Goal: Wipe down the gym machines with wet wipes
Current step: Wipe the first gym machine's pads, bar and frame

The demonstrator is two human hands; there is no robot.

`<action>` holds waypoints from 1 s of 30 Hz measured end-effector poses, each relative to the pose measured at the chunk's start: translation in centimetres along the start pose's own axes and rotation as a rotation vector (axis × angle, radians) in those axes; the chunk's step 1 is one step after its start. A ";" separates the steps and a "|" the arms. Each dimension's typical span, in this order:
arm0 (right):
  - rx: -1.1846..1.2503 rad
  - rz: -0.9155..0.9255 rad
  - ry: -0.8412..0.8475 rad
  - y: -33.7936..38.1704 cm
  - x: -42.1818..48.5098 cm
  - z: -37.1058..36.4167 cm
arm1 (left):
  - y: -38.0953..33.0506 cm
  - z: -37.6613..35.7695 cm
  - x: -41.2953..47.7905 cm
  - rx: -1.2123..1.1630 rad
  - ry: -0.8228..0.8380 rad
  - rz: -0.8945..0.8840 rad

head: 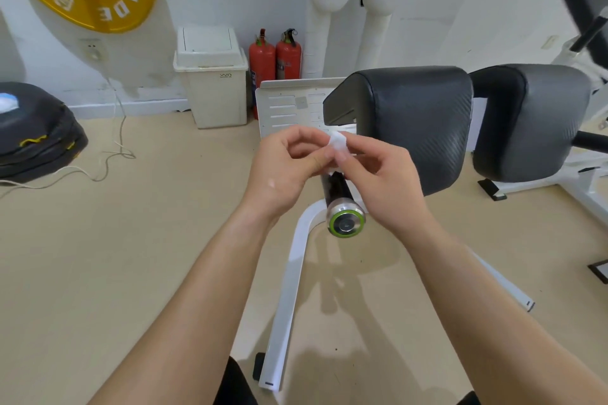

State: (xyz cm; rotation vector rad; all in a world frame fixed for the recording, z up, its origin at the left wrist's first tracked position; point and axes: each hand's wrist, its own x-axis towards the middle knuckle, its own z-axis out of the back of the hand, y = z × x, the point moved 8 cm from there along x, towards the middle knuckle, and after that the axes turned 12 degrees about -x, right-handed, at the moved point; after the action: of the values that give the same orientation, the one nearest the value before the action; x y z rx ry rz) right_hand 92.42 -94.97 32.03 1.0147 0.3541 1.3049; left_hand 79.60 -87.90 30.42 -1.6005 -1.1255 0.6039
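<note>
A wipe (339, 144) is being pinched by the left hand (283, 171) and right hand (381, 174), just above the handle (340, 200), whose long axis is pointing toward the camera; both hands are about equally near it.

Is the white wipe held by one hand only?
No, the left hand and the right hand both pinch the white wipe between their fingertips, above the black handle.

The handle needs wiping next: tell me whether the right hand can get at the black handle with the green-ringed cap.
Probably yes. The handle lies just below the right hand with nothing between them; that hand and the left hand both pinch the wet wipe above it.
</note>
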 end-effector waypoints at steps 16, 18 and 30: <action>-0.306 0.002 0.133 -1.6 0.0 -0.2 | 1.4 4.1 0.7 0.261 -0.163 0.051; -0.313 -0.002 0.075 -1.5 0.4 0.2 | 1.3 3.9 0.9 0.263 -0.148 0.018; -0.274 -0.113 0.023 -2.3 1.2 0.4 | 2.1 1.0 1.9 0.322 0.048 0.005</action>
State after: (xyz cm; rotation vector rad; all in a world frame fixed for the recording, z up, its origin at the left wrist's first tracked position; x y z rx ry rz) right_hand 94.46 -93.85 30.86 0.7388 0.2383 1.2258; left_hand 80.35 -85.78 28.46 -1.3339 -0.9361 0.7078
